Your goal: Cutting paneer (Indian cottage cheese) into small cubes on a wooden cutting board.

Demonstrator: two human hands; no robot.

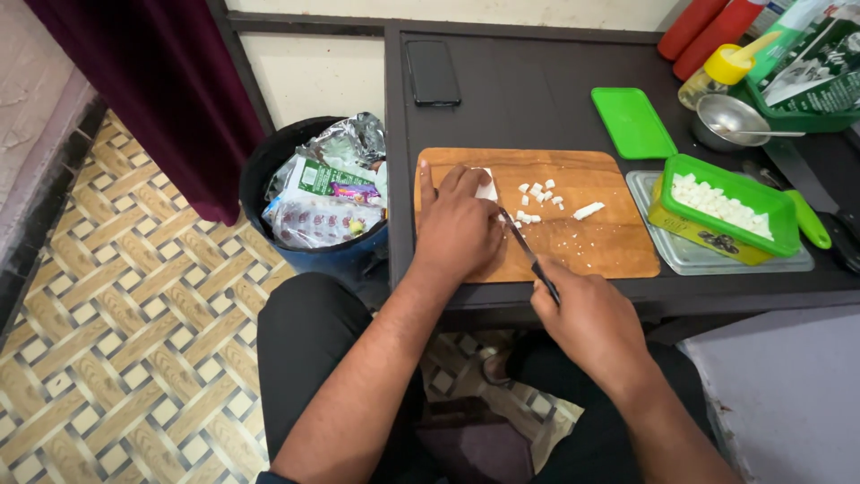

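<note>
On a wooden cutting board (591,246) lies a white block (488,186) of soft cheese-like food, pinned under the fingers of my left hand (457,224). My right hand (587,314) grips a dark-handled knife (524,246) whose blade points toward the block. Several small white cubes (540,193) and one longer strip (589,211) are scattered on the board to the right of the block. A green and yellow box (717,229) filled with white cubes stands on a clear tray (690,260) to the right of the board.
A green lid (632,122), a steel bowl with a spoon (730,121), a yellow-capped bottle (717,76), red bottles (703,27) and a dark phone (433,72) sit on the dark table (520,99). A full bin (318,193) stands to the left.
</note>
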